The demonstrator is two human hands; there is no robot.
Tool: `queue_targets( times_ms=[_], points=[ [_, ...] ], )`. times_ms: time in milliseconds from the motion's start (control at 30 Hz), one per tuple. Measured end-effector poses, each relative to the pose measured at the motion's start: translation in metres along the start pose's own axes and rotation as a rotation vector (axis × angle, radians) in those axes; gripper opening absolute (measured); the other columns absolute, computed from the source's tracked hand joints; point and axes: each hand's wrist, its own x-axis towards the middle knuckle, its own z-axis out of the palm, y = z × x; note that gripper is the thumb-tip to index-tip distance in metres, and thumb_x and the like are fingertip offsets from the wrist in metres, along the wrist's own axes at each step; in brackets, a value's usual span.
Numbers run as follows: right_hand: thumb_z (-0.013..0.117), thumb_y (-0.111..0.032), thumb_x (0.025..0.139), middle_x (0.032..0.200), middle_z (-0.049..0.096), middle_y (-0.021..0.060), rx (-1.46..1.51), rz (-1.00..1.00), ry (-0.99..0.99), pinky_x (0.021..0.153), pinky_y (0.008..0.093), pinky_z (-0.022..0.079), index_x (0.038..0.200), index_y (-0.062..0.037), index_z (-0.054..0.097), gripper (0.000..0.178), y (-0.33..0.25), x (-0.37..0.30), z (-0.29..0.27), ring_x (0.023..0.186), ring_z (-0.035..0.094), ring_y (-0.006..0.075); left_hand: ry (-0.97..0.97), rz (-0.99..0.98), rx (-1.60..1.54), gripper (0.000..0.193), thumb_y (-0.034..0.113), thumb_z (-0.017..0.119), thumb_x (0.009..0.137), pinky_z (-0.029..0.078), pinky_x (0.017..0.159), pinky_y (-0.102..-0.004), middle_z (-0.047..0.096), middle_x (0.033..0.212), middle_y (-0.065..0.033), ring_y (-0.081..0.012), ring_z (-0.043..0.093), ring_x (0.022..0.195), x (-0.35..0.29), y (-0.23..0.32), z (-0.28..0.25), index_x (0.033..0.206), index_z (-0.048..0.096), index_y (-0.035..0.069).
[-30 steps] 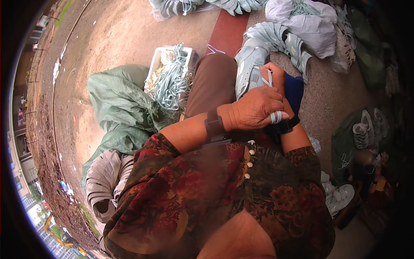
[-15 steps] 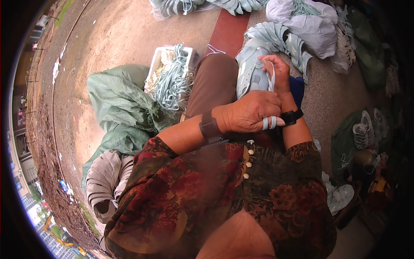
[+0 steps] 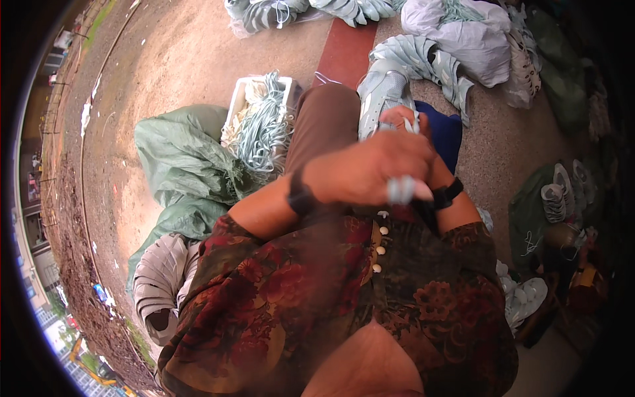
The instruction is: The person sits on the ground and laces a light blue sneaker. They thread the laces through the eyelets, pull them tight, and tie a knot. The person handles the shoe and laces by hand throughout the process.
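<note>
A pale blue-grey shoe upper (image 3: 383, 85) lies in front of me beside my brown trouser leg. My left hand (image 3: 377, 165), blurred by motion, is closed, with a pale shoelace (image 3: 400, 190) looped round a finger. It crosses in front of my right wrist. Beyond it my right hand (image 3: 403, 119) is at the near end of the upper, its fingers bent round a light stretch of lace. The left hand and wrist cover part of the right hand and the near end of the upper.
A white box (image 3: 291, 99) of pale laces stands left of my leg, beside green sacks (image 3: 178, 145). Beige uppers (image 3: 159, 264) lie below these. A row of light blue uppers (image 3: 423, 59) and a white bag (image 3: 456, 40) lie ahead right; loose shoes (image 3: 529, 298) lie at right.
My right hand has drawn back toward me along the upper. My left hand has shifted slightly left and blurs. More of a dark blue thing shows beside the upper.
</note>
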Motion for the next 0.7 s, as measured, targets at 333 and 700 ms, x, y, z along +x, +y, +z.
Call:
queue_targets(
  times_ms=[333, 700],
  points=[
    [0.053, -0.016, 0.087, 0.060, 0.047, -0.0034, 0.498, 0.611, 0.770, 0.049, 0.0233, 0.031, 0.069, -0.0059, 0.057, 0.021, 0.074, -0.148, -0.134, 0.055, 0.043, 0.0071, 1.488, -0.514, -0.775, 0.045, 0.038, 0.040, 0.095, 0.029, 0.052, -0.0275, 0.023, 0.056, 0.0019, -0.0146, 0.028, 0.056, -0.257, -0.023, -0.134, 0.058, 0.027, 0.016],
    [0.062, -0.007, 0.070, 0.081, 0.060, 0.0158, -0.952, 0.745, -0.130, 0.066, 0.0409, 0.047, 0.080, 0.0003, 0.057, 0.013, 0.001, -0.067, -0.138, 0.074, 0.057, 0.0386, -0.158, -1.395, 1.111, 0.021, 0.018, 0.061, 0.078, 0.047, 0.068, -0.0419, 0.057, 0.072, -0.0192, -0.0349, 0.057, 0.071, -0.202, -0.060, -0.110, 0.090, 0.061, 0.001]
  ],
)
